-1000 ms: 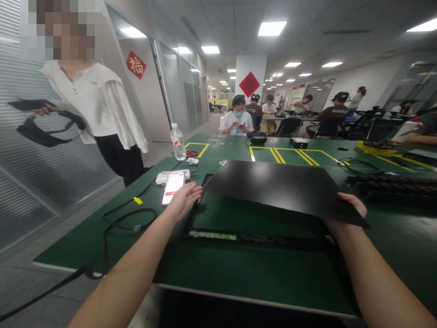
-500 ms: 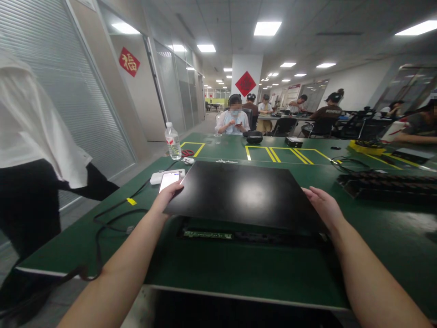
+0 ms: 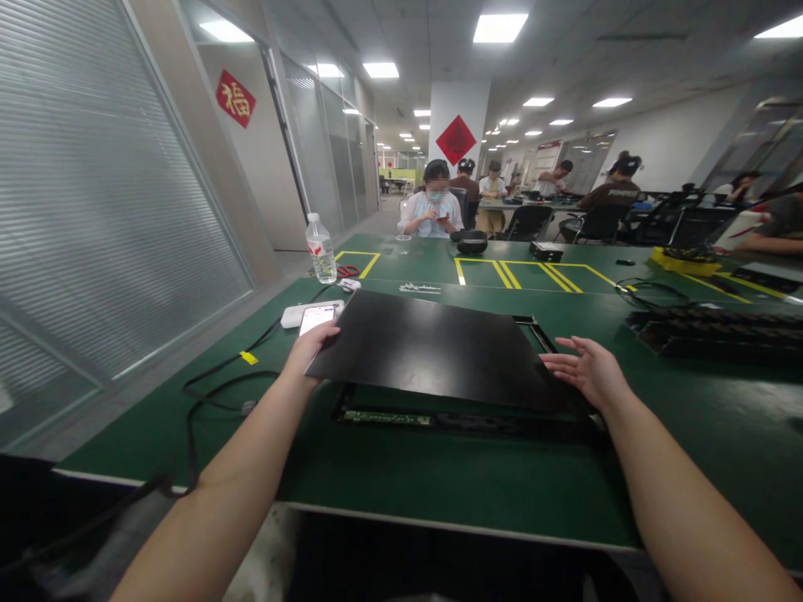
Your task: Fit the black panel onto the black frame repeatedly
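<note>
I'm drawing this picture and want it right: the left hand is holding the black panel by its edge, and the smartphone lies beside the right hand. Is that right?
Not quite: the smartphone lies beside the left hand, as the head view shows. That hand is indeed holding the black panel by its edge.

Both bare forearms reach in from the near side of a black panel, from where I stand watching: the left forearm at its near left, the right forearm at its near right. The left hand grips the panel's left edge, its fingertips partly out of sight. The right hand is spread just beside the right edge, fingers slightly parted and pointing toward the panel; whether they touch it, I cannot tell.
</note>
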Tool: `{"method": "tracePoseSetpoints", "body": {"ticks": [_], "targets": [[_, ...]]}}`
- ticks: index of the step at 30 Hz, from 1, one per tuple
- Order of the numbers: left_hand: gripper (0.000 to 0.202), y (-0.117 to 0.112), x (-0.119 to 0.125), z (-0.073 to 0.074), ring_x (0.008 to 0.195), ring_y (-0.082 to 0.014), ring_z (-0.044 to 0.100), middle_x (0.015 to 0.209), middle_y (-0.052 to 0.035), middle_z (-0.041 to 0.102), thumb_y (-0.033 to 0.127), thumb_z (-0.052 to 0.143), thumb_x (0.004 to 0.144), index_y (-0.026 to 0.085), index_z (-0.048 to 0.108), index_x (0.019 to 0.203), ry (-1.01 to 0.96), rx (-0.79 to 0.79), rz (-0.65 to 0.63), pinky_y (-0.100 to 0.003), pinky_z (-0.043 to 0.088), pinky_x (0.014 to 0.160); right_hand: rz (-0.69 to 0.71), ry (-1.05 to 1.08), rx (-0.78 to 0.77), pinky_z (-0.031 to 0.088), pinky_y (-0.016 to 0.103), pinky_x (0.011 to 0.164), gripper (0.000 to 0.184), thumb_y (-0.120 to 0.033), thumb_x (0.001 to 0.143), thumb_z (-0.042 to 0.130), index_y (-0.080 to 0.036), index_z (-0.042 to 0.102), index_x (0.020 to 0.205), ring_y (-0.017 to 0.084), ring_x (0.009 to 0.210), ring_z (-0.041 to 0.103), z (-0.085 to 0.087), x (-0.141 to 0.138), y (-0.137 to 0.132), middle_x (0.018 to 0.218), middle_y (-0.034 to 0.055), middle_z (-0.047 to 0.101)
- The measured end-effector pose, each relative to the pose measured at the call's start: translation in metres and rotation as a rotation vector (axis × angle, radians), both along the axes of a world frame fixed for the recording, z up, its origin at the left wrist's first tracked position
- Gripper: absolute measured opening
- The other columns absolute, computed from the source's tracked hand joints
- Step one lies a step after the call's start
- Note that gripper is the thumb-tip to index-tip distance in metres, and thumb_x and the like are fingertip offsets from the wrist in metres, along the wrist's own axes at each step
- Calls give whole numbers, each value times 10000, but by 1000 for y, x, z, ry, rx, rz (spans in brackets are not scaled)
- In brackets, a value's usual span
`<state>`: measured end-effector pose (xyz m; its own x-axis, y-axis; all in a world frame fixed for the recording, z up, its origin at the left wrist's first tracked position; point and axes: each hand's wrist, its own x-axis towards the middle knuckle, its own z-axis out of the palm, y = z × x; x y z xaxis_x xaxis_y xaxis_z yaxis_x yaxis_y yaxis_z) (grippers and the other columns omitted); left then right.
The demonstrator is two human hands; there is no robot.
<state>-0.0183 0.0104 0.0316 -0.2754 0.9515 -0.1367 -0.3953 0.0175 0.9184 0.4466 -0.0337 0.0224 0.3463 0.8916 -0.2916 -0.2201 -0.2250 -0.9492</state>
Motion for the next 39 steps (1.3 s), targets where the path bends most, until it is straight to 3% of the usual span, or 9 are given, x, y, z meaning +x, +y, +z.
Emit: {"method": "tracePoseSetpoints", "body": {"ticks": [4, 10, 16, 20, 25, 32, 39], "targets": [[511, 1, -5, -4, 728, -279, 776, 844, -86, 809, 125, 814, 610, 90, 767, 1118, -7, -29, -12, -346, 634, 662, 0, -51, -19, 531, 266, 555, 190, -319, 929, 482, -217, 547, 1075, 213, 664, 721, 0, -3, -1, 782, 124, 767], [302, 3, -3, -8, 691, -221, 763, 760, -53, 796, 122, 841, 614, 128, 792, 912, 70, -16, 53, -281, 619, 657, -19, -120, 3, 465, 217, 493, 216, -319, 913, 500, -205, 618, 1054, 183, 648, 702, -1, 1, 0, 796, 112, 774], [244, -4, 3, -5, 714, -227, 775, 711, -24, 790, 111, 855, 608, 187, 802, 834, 169, -26, 11, -283, 630, 694, -74, -133, 19, 273, 190, 351, 175, -315, 911, 504, -196, 601, 995, 113, 402, 435, -5, 7, 4, 712, 124, 748], [255, -5, 5, -3, 720, -244, 778, 695, -29, 787, 110, 870, 590, 195, 799, 820, 207, -59, 22, -303, 636, 681, -104, -117, 29, 233, 169, 336, 137, -308, 911, 520, -195, 579, 961, 93, 381, 368, -8, 8, 7, 686, 142, 738], [201, -7, 12, -3, 667, -197, 758, 665, -22, 772, 71, 814, 655, 178, 791, 823, 208, -88, 16, -261, 622, 670, -154, -122, 36, 221, 151, 331, 123, -286, 906, 530, -182, 588, 939, 78, 369, 357, -10, 10, 8, 660, 146, 728], [235, -13, 25, -7, 794, -225, 782, 777, -56, 804, 59, 839, 669, 157, 770, 870, 262, -46, -51, -312, 630, 790, -215, -196, 36, 227, 171, 331, 132, -285, 868, 560, -175, 601, 930, 82, 355, 355, -14, 16, 9, 618, 137, 711], [352, -12, 24, -20, 861, -255, 780, 900, -96, 817, 138, 917, 637, 147, 765, 955, 306, -9, -126, -351, 622, 810, -204, -254, 32, 287, 214, 353, 229, -318, 810, 601, -163, 645, 971, 104, 367, 388, -23, 28, 14, 668, 161, 733]]}}
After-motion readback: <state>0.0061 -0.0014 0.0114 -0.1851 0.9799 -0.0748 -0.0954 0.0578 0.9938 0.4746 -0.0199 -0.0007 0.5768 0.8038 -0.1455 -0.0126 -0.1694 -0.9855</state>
